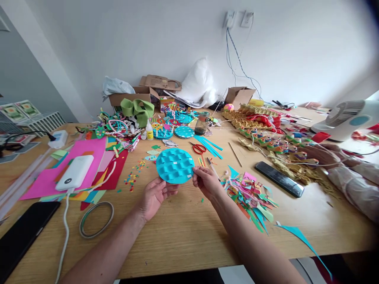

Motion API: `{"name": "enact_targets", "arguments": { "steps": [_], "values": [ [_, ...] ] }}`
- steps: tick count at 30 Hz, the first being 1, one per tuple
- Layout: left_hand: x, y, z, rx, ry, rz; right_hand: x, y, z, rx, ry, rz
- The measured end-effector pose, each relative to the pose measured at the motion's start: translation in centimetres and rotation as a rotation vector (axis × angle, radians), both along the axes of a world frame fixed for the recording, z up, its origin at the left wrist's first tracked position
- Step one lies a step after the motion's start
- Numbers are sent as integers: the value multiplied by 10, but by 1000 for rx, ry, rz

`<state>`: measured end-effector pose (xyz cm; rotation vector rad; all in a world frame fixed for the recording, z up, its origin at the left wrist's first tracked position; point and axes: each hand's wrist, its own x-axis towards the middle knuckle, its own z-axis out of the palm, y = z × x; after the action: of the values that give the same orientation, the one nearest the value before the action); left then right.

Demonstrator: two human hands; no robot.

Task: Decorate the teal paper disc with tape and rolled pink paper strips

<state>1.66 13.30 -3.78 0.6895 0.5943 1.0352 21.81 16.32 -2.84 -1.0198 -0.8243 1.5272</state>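
A round blue paper disc (175, 165) with rows of raised paper folds and small white patches is held tilted above the table. My right hand (205, 180) pinches its right edge between thumb and fingers. My left hand (156, 195) is palm-up at the lower left edge, its thumb at the rim and its fingers loosely curled just below. Behind the disc lie red-handled scissors (198, 148), blue paper strips (210, 146) and fish-shaped paper cutouts (156, 147). A pen (211, 166) lies just beyond my right hand.
Paper scraps (251, 195) and a phone (280, 178) lie right. At left are coloured sheets (97, 157), a white power bank (75, 172), a tape roll (96, 219) and a dark phone (26, 236). Another person's sleeve (352, 189) reaches in at right, near a fan (346, 118).
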Motion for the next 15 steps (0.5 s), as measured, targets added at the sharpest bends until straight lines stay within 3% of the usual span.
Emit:
{"name": "enact_targets", "arguments": {
  "steps": [5,10,15],
  "values": [
    [5,0,-4,-5,-5,17,-16,-5,-6,-7,105,-83],
    [13,-2,-6,19,-5,14,-36,-16,-10,-24,127,-10],
    [15,-2,-8,-9,20,112,-43,-20,-13,-25,58,52]
  ]
}}
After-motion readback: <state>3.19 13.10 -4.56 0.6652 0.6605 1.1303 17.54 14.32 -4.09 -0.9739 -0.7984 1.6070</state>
